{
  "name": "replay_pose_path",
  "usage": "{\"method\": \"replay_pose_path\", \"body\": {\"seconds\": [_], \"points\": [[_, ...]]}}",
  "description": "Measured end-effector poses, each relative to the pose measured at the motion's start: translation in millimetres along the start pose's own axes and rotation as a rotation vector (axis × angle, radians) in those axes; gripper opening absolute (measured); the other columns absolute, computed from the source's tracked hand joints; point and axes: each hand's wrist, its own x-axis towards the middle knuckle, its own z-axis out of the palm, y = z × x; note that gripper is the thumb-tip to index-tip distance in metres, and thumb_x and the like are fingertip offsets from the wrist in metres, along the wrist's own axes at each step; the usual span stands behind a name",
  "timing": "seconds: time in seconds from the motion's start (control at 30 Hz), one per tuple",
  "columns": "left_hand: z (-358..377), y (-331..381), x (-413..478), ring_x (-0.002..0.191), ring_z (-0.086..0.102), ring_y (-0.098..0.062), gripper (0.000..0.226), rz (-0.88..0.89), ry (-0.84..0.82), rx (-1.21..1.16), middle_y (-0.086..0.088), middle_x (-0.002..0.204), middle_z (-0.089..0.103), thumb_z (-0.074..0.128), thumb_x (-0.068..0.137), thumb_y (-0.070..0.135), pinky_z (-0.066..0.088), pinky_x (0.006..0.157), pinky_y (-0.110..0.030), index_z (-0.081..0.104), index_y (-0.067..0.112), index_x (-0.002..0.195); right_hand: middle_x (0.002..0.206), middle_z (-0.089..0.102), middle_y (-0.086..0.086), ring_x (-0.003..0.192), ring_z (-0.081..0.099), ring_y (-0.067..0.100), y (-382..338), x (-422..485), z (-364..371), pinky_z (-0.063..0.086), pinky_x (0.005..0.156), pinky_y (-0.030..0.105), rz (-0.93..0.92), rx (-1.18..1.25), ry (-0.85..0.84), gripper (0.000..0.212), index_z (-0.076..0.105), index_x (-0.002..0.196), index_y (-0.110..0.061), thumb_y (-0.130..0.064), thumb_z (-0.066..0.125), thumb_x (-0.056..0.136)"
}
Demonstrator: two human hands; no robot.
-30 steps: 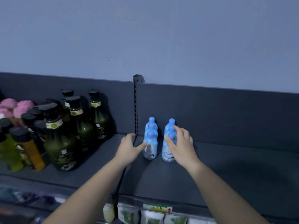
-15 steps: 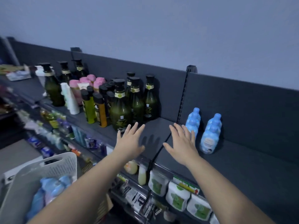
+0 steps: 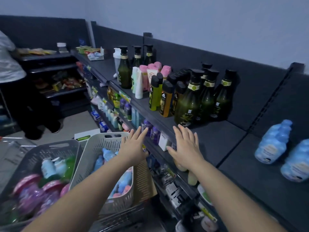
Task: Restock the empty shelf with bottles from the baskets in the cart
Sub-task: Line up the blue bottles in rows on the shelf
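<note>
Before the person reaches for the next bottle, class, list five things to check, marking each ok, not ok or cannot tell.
1. left hand free: ok, open, empty.
2. right hand free: ok, open, empty.
3. blue bottles in the white basket: ok, several show.
4. Their exact count: cannot tell, the left arm hides some.
5. Room on the shelf: ok, bare surface beside the shelved bottles.
</note>
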Motion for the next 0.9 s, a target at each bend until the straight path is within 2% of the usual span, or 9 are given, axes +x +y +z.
{"method": "replay_pose_path", "body": {"seconds": [0.2, 0.33, 0.5, 0.6, 0.7, 0.8, 0.9], "points": [[9, -96, 27, 0.15, 0.006, -0.028, 0.095, -0.047, -0.085, 0.0, -0.001, 0.165, -0.001, 0.066, 0.086, 0.039, 0.026, 0.117, -0.05, 0.002, 0.028, 0.156, 0.165, -0.001, 0.0, 0.151, -0.003, 0.025, -51, 39, 38, -0.003, 0.122, 0.047, -0.033, -0.014, -0.112, 0.079, 0.003, 0.157, -0.023, -0.054, 0.044, 0.097], [31, -159, 45, 0.148, 0.014, -0.028, 0.092, -0.06, -0.149, -0.022, -0.005, 0.164, 0.008, 0.065, 0.085, 0.034, 0.023, 0.118, -0.044, 0.008, 0.022, 0.156, 0.164, 0.003, 0.002, 0.15, 0.0, 0.025, -86, 69, 78, 0.001, 0.123, 0.047, -0.096, -0.051, -0.185, 0.08, 0.005, 0.157, -0.021, -0.054, 0.045, 0.096], [77, -214, 48, 0.149, 0.014, -0.03, 0.09, -0.072, -0.3, -0.066, -0.012, 0.162, 0.011, 0.065, 0.087, 0.031, 0.016, 0.119, -0.038, 0.01, 0.013, 0.156, 0.162, 0.008, 0.004, 0.149, 0.002, 0.026, -131, 89, 134, -0.004, 0.122, 0.045, -0.146, -0.02, -0.262, 0.071, 0.013, 0.156, -0.017, -0.042, 0.044, 0.098], [103, -234, 41, 0.146, 0.021, -0.034, 0.091, -0.075, -0.398, -0.072, -0.017, 0.16, 0.018, 0.068, 0.084, 0.028, 0.02, 0.117, -0.038, 0.014, 0.008, 0.155, 0.161, 0.013, 0.004, 0.149, 0.005, 0.027, -152, 89, 176, -0.003, 0.123, 0.047, -0.143, 0.03, -0.341, 0.072, 0.019, 0.154, -0.019, -0.041, 0.052, 0.094], [128, -245, 33, 0.146, 0.021, -0.033, 0.093, -0.125, -0.549, -0.1, -0.015, 0.16, 0.018, 0.068, 0.081, 0.029, 0.025, 0.116, -0.041, 0.014, 0.015, 0.155, 0.162, 0.012, 0.006, 0.149, 0.005, 0.03, -161, 86, 213, -0.004, 0.121, 0.045, -0.136, -0.007, -0.446, 0.073, 0.025, 0.152, -0.016, -0.04, 0.057, 0.091], [150, -242, 27, 0.135, 0.041, -0.031, 0.075, -0.114, -0.679, -0.049, -0.01, 0.15, 0.039, 0.062, 0.084, 0.026, 0.036, 0.11, -0.041, 0.029, 0.02, 0.151, 0.16, 0.02, 0.002, 0.15, 0.007, 0.028, -163, 85, 236, -0.01, 0.12, 0.051, -0.137, -0.084, -0.614, 0.062, 0.034, 0.149, -0.019, -0.03, 0.056, 0.092], [169, -232, 19, 0.13, 0.047, -0.032, 0.049, -0.185, -0.855, 0.0, -0.012, 0.141, 0.049, 0.051, 0.095, 0.021, 0.04, 0.101, -0.036, 0.043, 0.012, 0.142, 0.153, 0.033, 0.001, 0.147, 0.017, 0.028, -163, 79, 261, -0.014, 0.117, 0.059, -0.179, -0.197, -0.791, 0.051, 0.046, 0.142, -0.021, -0.018, 0.054, 0.092]]}}
